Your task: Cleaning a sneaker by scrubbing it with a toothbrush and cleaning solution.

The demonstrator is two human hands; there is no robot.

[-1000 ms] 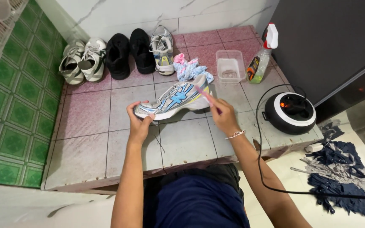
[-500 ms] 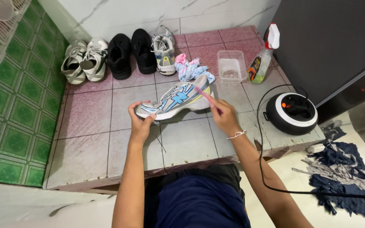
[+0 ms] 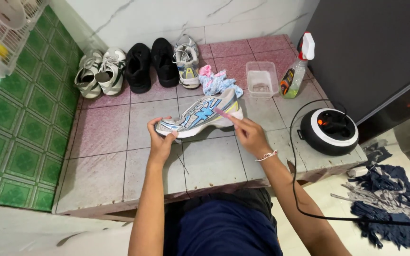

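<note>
Shoe [image 3: 200, 116]: I see it on its side above the tiled ledge [image 3: 105, 156], sole toward me; long axis left-right, toe left, heel up-right.
Left hand [image 3: 161, 142]: fingers wrapped on the toe, steadying it.
Right hand [image 3: 247, 135]: fingers pinched on a pink brush [image 3: 223, 113], pressed to the heel side.
Behind: cloth [image 3: 217, 81], tub [image 3: 262, 78], spray bottle [image 3: 295, 71].

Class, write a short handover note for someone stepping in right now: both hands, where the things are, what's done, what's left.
Left hand: grips the toe of the white, blue-patterned sneaker, held on its side over the tiled ledge.
Right hand: holds a small pink brush against the sneaker's heel side.
Nearby: spray bottle, clear plastic tub, crumpled cloth.
Done: brush in contact.
Left: cannot tell how much is brushed.
</note>
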